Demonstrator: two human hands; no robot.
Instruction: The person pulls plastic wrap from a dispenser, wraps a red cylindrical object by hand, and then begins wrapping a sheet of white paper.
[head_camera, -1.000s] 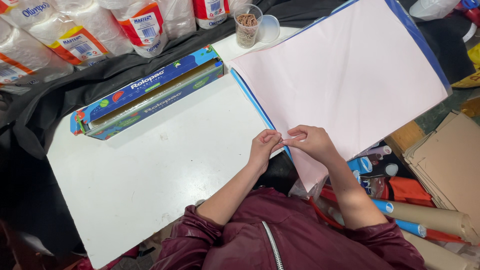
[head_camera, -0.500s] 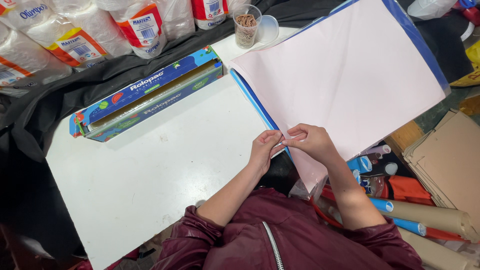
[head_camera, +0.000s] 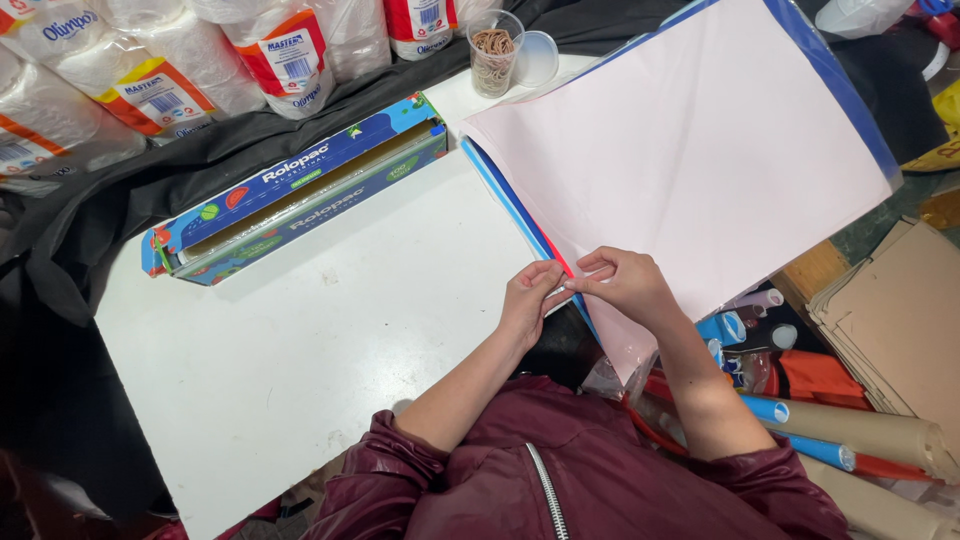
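Two hands meet at the near edge of a stack of paper sheets on the white bench (head_camera: 300, 350). The left hand (head_camera: 530, 300) and right hand (head_camera: 625, 285) both pinch that edge, fingertips almost touching each other. The top sheet (head_camera: 700, 150) is pale pink; blue and red sheet edges show beneath it along the left side. The stack overhangs the bench's right end. Left of it lies a long blue box (head_camera: 300, 195) of wrap, open on top. Behind the sheet stands a clear cup (head_camera: 493, 50) of rubber bands, its lid (head_camera: 537, 58) beside it. Paper rolls (head_camera: 850, 430) and cardboard (head_camera: 900, 320) lie low on the right.
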